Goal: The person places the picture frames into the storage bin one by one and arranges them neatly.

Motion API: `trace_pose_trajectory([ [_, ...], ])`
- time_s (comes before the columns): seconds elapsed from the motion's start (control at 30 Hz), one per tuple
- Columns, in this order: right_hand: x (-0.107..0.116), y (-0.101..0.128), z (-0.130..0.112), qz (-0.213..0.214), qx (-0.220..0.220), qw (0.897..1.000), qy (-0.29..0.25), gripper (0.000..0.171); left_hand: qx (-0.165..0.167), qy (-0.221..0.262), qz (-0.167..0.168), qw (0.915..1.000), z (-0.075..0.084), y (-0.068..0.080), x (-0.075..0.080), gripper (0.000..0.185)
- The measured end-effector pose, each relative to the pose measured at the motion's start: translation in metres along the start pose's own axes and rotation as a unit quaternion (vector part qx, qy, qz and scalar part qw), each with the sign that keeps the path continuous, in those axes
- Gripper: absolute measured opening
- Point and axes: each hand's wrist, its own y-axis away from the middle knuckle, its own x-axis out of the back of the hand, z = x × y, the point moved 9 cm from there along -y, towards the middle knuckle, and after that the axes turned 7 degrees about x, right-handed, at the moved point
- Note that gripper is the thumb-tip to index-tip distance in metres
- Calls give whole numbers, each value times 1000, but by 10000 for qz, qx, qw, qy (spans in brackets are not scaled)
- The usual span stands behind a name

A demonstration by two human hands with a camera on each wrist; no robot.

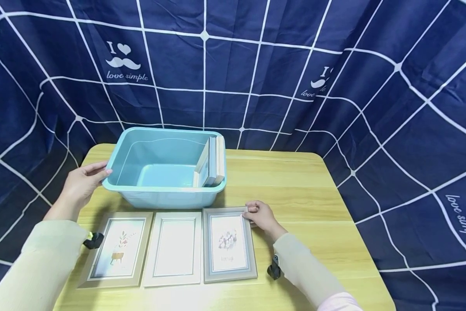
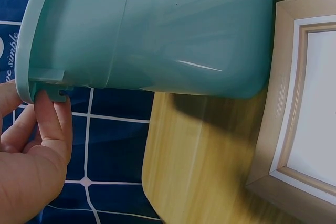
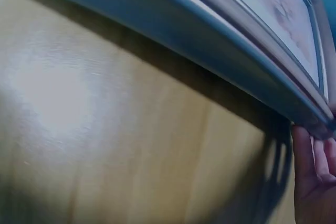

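Right hand [image 1: 261, 217]: fingers curled at the upper right corner of the grey frame [image 1: 228, 244], pinching its edge; the right wrist view shows that corner raised off the table [image 1: 295, 190] with a shadow gap under it. Frame lies just in front of the tub's [image 1: 167, 188] near wall, at its right end.

Handling, as a judgement: rigid moulding, light, probably glazed (front glares like glass or acrylic), so fragile at the face and corners. Smooth rim may slip in a fingertip pinch; a grip along the long side rail, thumb on top and fingers beneath, looks safer than the corner.

Left hand [image 1: 83, 183]: at the tub's left rim, fingers lightly bent, thumb on the lip, fingertips [image 2: 50, 114] under the rim's small lug in the left wrist view. Steadying hold, not a lift, by the look of it.

Tub: thin teal plastic, likely flexes. Inside, against its right wall, upright frames [image 1: 209, 164] stand on edge, two or three (count unclear); the remaining floor is bare.

In front of the tub, left of the grey frame: a white frame [image 1: 174, 249], then a beige frame [image 1: 118, 249] showing a plant print, all flat and side by side.
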Motion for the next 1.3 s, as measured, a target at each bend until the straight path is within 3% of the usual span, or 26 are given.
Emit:
trace_pose_trajectory([
  [0.17, 0, -2, -3, -676, -153, 9964, -487, 55, 35, -155, 33, 9999, 0, 0, 0, 60],
  [0.33, 1, -1, -11, -1402, -127, 9868, -802, 54, 48, -42, -4, 10000, -1, -1, -1, 60],
  [0.47, 3, 2, -22, -1794, -23, 9799, -876, 52, 45, -317, 47, 9995, -1, 0, -1, 59],
  [0.57, 6, 4, -30, -1957, 66, 9762, -926, 51, 46, -562, 79, 9984, 0, 1, -1, 57],
  [0.87, 11, 11, -49, -2201, 174, 9677, -1216, 45, 67, -401, 44, 9992, -2, 0, -1, 58],
  [1.17, 15, 15, -71, -2431, 562, 9616, -1144, 40, -239, -302, 102, 9992, -12, -10, 7, 57],
  [1.27, 18, 17, -81, -2420, 707, 9621, -1040, 38, -135, -45, 44, 9999, -12, -9, 6, 55],
  [1.3, 18, 17, -85, -2414, 767, 9621, -1015, 38, -125, -157, 41, 9998, -8, -6, 4, 52],
])
